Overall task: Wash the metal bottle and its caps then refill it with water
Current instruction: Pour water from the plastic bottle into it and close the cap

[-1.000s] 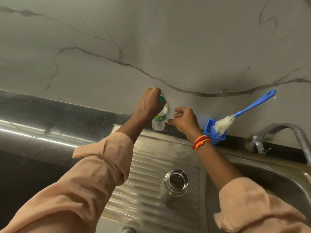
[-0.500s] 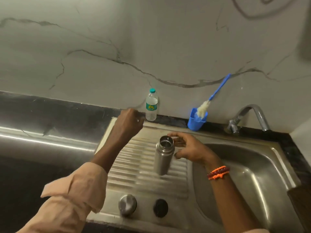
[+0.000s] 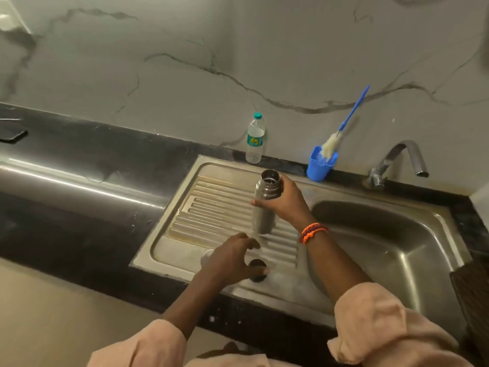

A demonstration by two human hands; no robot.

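Note:
My right hand [image 3: 284, 201] grips the open metal bottle [image 3: 264, 215] round its upper body and holds it upright just above the ribbed drainboard [image 3: 211, 207]. My left hand [image 3: 232, 256] hovers low over the front of the drainboard with fingers spread and relaxed. Under it lie two caps: a silver cap [image 3: 207, 255], mostly hidden by the hand, and a dark inner cap [image 3: 258, 268] at my fingertips. Whether my fingers touch either cap I cannot tell.
A small plastic water bottle [image 3: 255, 139] stands by the wall. A blue cup [image 3: 320, 164] holds a blue-handled brush [image 3: 353, 109]. The tap [image 3: 399, 158] arches over the steel sink basin [image 3: 383, 242] on the right. Dark counter [image 3: 79, 165] stretches left, with a dark flat object [image 3: 12, 133].
My right hand has taken hold of the metal bottle and lifted it off the drainboard. My left hand came back from the plastic bottle down to the caps at the front.

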